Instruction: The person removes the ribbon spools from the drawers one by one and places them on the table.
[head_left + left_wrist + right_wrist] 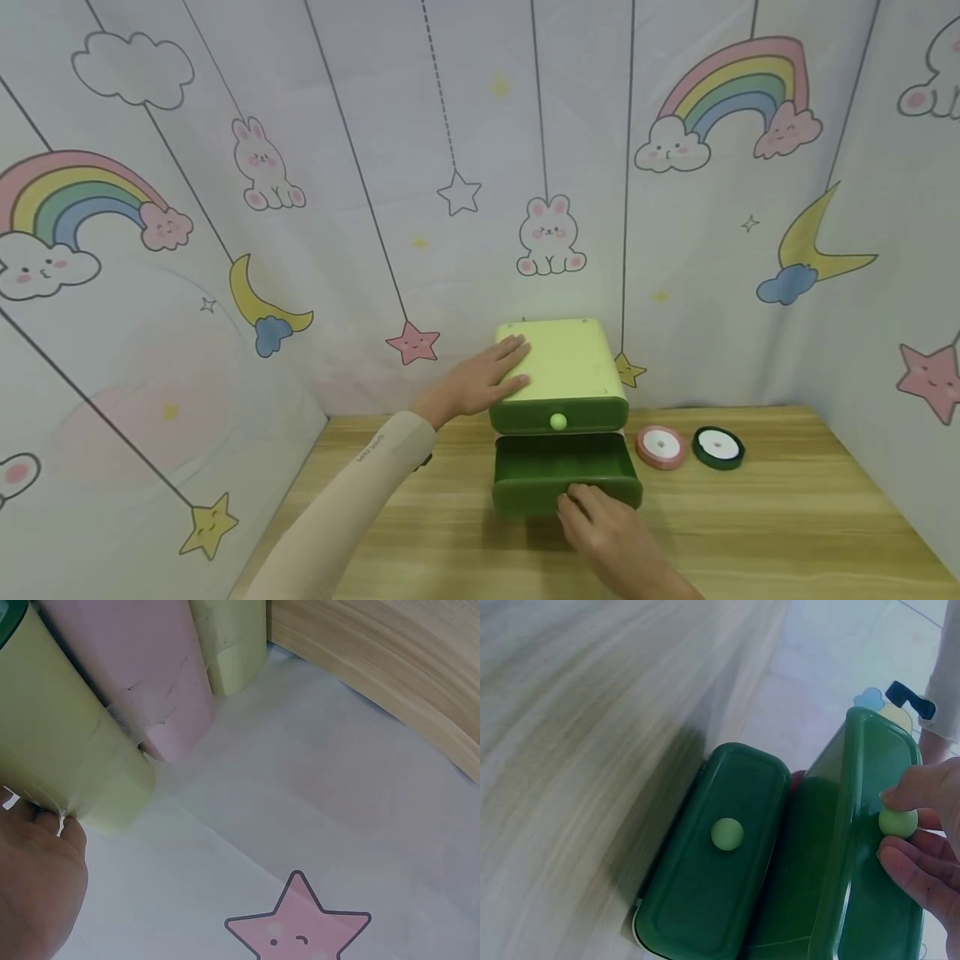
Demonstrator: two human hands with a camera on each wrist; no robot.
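Note:
A small drawer cabinet with a pale yellow top stands against the back wall. In the left wrist view its side shows yellow and pink tiers. My left hand rests on the left edge of the cabinet top, fingers spread. With thumb and fingers, my right hand pinches the light green knob of the middle drawer. That dark green drawer is pulled out, and its visible inside holds nothing. Above it the top drawer is closed; below, the bottom drawer is closed too.
To the right of the cabinet, a pink ribbon roll and a dark green ribbon roll lie on the wooden table. Cloth walls printed with rabbits, stars and rainbows surround the back and sides.

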